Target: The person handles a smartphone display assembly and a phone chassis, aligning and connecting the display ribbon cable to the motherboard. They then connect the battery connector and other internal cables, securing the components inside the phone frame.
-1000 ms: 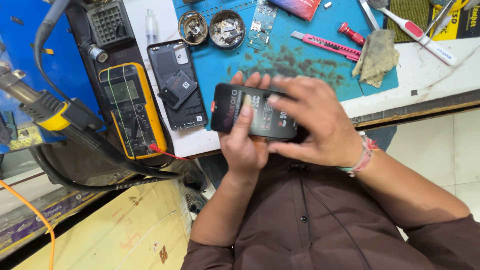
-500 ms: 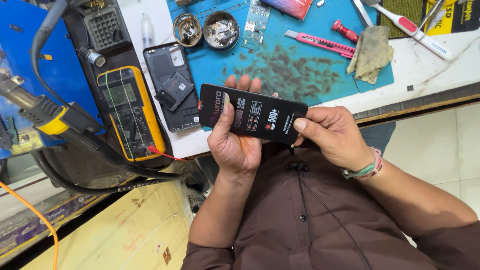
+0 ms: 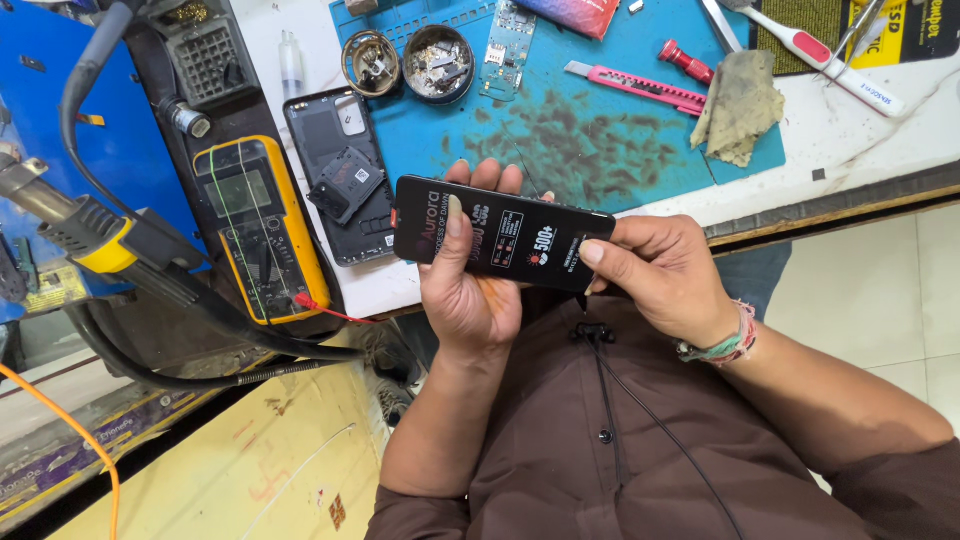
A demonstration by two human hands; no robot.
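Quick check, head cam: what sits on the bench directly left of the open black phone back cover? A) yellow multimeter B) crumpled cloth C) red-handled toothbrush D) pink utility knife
A: the yellow multimeter lies right beside the phone back cover on its left side, while the left hand and right hand hold a black battery nearer the camera.

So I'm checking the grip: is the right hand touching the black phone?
Touching. The head view shows the right hand pinching the end of the black phone, thumb on its face, while the left hand cradles it underneath.
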